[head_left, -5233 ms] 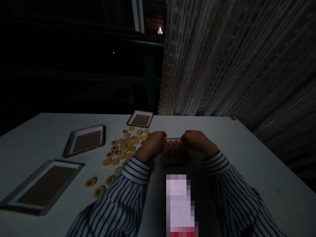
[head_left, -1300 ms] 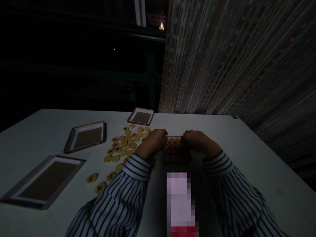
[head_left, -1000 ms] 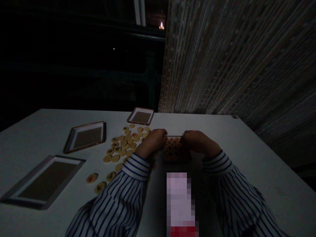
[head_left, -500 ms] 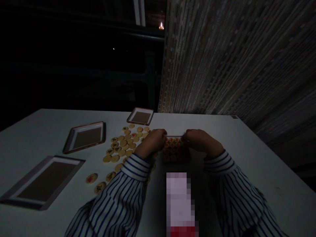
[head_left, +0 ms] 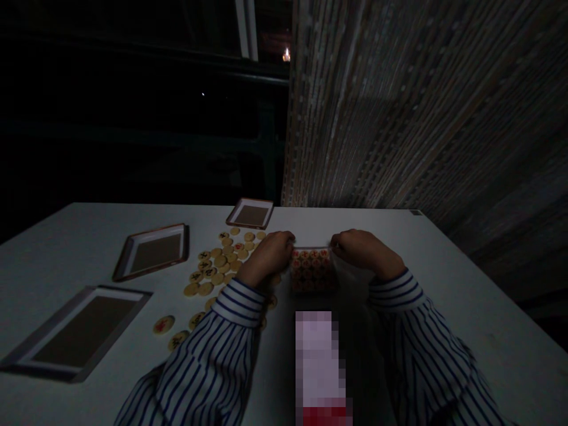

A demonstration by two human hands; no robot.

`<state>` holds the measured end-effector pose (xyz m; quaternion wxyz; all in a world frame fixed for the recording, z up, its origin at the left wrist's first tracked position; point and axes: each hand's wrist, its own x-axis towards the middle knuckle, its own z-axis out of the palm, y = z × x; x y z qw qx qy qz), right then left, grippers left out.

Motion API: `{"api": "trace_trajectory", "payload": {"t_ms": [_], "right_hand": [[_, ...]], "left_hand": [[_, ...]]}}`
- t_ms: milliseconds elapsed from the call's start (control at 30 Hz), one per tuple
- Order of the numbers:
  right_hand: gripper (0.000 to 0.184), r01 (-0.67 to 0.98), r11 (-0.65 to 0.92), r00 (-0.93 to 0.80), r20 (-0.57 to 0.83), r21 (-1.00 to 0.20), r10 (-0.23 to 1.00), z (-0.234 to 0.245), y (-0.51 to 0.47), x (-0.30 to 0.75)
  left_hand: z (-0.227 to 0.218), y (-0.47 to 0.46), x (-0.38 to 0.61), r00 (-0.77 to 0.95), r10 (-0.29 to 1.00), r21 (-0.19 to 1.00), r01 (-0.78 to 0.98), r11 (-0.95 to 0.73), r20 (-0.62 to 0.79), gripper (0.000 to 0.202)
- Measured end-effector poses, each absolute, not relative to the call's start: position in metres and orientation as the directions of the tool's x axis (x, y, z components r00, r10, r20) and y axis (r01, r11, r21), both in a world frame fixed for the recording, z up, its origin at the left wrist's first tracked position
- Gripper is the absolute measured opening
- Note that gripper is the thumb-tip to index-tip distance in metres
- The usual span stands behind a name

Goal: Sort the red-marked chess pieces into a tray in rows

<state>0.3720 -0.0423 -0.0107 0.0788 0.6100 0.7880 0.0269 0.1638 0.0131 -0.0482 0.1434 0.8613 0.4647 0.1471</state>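
Round Chinese chess pieces (head_left: 312, 264) with red characters stand in rows inside a small box (head_left: 314, 289) in front of me. My left hand (head_left: 270, 251) is closed in a pinch at the box's far left corner; what its fingertips hold is hidden. At the far right corner my right hand (head_left: 361, 251) is also closed, its fingers pinched. Thin see-through plastic (head_left: 352, 273) seems to hang beneath that hand, though the dim light blurs its outline. Loose wooden chess pieces (head_left: 220, 261), some with black characters, lie beside and partly behind my left forearm.
Three shallow trays or lids lie on the white table (head_left: 444, 284): a near one (head_left: 84, 331), a middle one (head_left: 153, 251) and a far one (head_left: 251, 213). A string curtain (head_left: 377, 106) hangs beyond the table. A pixelated pale block (head_left: 317, 361) covers the area nearest me.
My hands have drawn slightly apart, uncovering more of the red-marked pieces in the box. See-through plastic shows more under my right hand. The view has shifted slightly.
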Motion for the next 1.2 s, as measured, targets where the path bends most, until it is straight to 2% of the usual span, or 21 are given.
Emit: {"api": "trace_trajectory", "payload": {"t_ms": [167,433,633,767,933,1067,1200], "right_hand": [[0.032,0.969,0.241,-0.241,-0.003,0.058,0.971,-0.007,-0.053,0.372],[0.034,0.946,0.280,-0.269,0.088,-0.165,0.959,-0.035,-0.086,0.382],[0.038,0.904,0.284,-0.215,0.236,-0.319,0.948,-0.072,-0.109,0.382],[0.037,0.876,0.283,-0.156,0.327,-0.389,0.932,-0.092,-0.118,0.376],[0.036,0.874,0.332,-0.190,0.379,-0.355,0.906,-0.106,-0.120,0.378],[0.032,0.896,0.325,-0.212,0.351,-0.303,0.912,-0.108,-0.118,0.382],[0.029,0.888,0.336,-0.218,0.356,-0.314,0.909,-0.107,-0.119,0.383]], "left_hand": [[-0.038,0.004,0.160,0.494,0.851,0.375,0.765,-0.524,0.182,0.033],[-0.030,-0.049,0.141,0.538,0.806,0.337,0.732,-0.592,0.247,0.026],[-0.050,-0.085,0.131,0.572,0.782,0.304,0.721,-0.623,0.248,0.024],[-0.067,-0.093,0.133,0.529,0.798,0.292,0.745,-0.600,0.290,0.024],[-0.078,-0.093,0.136,0.546,0.785,0.271,0.740,-0.616,0.292,0.024],[-0.083,-0.092,0.135,0.564,0.763,0.241,0.730,-0.639,0.316,0.023],[-0.086,-0.092,0.135,0.583,0.764,0.210,0.739,-0.640,0.278,0.020]]}}
